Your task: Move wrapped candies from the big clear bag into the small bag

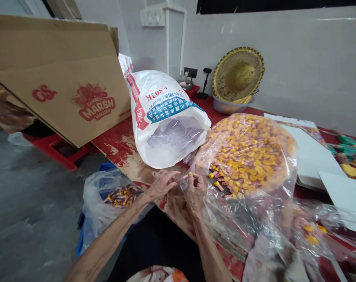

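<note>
My right hand [196, 188] pinches a small pink tube with a yellow cap [190, 174] between thumb and fingertips. Just left of it, my left hand [163, 182] has its fingers stretched out and apart, with nothing visible in them. Beside my right hand, a large clear plastic bag [289, 156] lies on the table, full of similar yellow-capped tubes [245, 156]; a few have spilled near its mouth. Beyond my left hand, the open end of a white printed sack [166, 98] faces me; only crumpled clear lining shows inside.
Below left, a blue crate [81, 231] lined with clear plastic holds more capped pieces. A cardboard carton [57, 74] rests over a red stool [60, 150]. The red table [119, 137] also carries a straw hat [239, 74] in a basin and white sheets [342, 196].
</note>
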A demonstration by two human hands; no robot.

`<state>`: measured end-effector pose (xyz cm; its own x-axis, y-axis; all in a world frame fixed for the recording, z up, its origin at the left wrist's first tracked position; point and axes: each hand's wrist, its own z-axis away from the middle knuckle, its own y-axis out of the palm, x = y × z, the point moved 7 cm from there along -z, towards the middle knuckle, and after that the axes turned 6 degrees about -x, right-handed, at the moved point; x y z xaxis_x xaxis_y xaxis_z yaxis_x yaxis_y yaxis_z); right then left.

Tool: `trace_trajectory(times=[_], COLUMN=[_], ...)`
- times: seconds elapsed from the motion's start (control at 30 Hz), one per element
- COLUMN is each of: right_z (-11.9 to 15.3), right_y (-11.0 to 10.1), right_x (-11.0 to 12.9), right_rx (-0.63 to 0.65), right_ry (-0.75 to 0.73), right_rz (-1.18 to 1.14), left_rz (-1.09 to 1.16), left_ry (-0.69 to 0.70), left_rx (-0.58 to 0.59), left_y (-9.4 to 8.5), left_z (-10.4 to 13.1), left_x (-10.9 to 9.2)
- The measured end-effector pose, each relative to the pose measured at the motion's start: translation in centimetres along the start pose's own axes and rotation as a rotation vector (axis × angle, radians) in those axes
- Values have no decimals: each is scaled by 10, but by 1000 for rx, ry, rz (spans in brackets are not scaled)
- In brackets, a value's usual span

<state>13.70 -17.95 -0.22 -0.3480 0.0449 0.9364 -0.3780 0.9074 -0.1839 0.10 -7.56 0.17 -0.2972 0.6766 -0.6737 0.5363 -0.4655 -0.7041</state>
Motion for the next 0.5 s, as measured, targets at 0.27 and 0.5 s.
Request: trace_trajectory(times=[0.27,0.5], right_z=[-9,-4], right_y=[1,-5], right_x=[-33,-47], right_rx=[70,-31], right_ry=[28,340], right_rz=[69,-189], left_rz=[356,811], left_ry=[-318,-476], left_rx=[-251,-333], left_y=[6,33], left_z=[-15,-21], left_x=[22,-5])
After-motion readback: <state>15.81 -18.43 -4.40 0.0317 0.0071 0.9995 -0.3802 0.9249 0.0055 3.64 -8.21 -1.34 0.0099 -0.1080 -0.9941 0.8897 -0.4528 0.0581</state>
